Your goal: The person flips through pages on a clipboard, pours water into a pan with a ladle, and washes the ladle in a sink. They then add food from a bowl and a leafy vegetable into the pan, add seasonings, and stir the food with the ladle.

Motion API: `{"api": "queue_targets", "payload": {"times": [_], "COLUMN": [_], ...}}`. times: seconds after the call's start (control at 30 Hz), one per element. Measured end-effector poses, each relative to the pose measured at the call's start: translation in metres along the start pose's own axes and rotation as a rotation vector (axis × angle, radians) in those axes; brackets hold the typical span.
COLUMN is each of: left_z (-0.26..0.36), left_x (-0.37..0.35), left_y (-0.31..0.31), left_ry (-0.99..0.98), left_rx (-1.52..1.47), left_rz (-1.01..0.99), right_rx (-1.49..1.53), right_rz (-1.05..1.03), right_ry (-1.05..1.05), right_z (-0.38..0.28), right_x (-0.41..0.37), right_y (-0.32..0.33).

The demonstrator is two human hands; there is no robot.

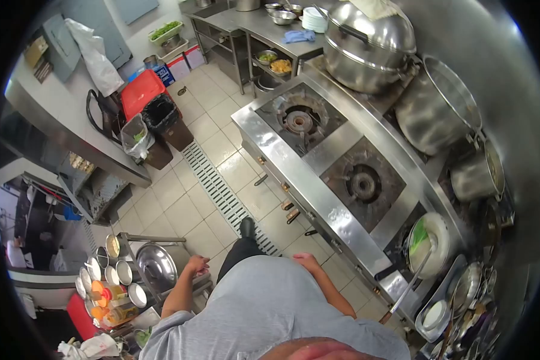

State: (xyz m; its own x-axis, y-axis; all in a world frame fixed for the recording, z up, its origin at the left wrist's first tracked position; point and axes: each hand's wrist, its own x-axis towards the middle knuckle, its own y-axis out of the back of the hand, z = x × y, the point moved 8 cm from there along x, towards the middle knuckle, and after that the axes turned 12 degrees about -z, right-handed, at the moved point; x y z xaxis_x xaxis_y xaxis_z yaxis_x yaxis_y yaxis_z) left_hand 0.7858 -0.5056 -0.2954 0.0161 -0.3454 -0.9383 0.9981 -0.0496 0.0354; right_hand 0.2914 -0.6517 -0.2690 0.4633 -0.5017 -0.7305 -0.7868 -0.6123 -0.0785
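My left hand [198, 264] hangs beside my body, holding nothing, with its fingers loosely apart. Nearest to it is a metal rack holding a round steel lid or bowl [156, 267]. On the other side of my grey shirt, my right hand [306, 260] hangs low with its fingers loosely stretched and partly hidden; I see nothing in it. It is apart from the front edge of the steel gas range [318, 219]. A white wok [443, 245] with green leaves and a long-handled ladle [415, 279] sits at the near end of the range.
A slotted floor drain [217, 186] runs ahead past my shoe. Bins with a red lid [143, 93] stand at the left. Large steel pots [435, 114] line the back of the range. Sauce bottles [105, 294] and cups crowd the near left. A steel counter [222, 21] stands ahead.
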Motion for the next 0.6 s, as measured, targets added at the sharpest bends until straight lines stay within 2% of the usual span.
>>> {"api": "queue_targets", "payload": {"times": [0.1, 0.13, 0.2, 0.4, 0.5, 0.6], "left_z": [0.010, 0.012, 0.019, 0.069, 0.131, 0.183], "left_x": [0.009, 0.013, 0.026, 0.045, 0.048, 0.057], "left_y": [0.018, 0.027, 0.054, 0.162, 0.234, 0.293], "left_ry": [-0.007, -0.001, -0.004, -0.040, -0.112, -0.143], "left_rx": [-0.105, -0.148, -0.217, -0.303, -0.321, -0.309], "left_rz": [0.024, 0.033, 0.057, 0.111, 0.158, 0.174], "right_rx": [0.007, -0.032, -0.105, -0.207, -0.157, -0.109], "right_rz": [-0.211, -0.238, -0.297, -0.262, -0.229, -0.182], "right_ry": [0.265, 0.273, 0.295, 0.410, 0.497, 0.543], "right_z": [-0.079, -0.105, -0.203, -0.413, -0.501, -0.562], "right_x": [0.052, 0.065, 0.066, 0.128, 0.156, 0.194], "right_y": [-0.024, -0.030, -0.048, -0.076, -0.079, -0.066]}}
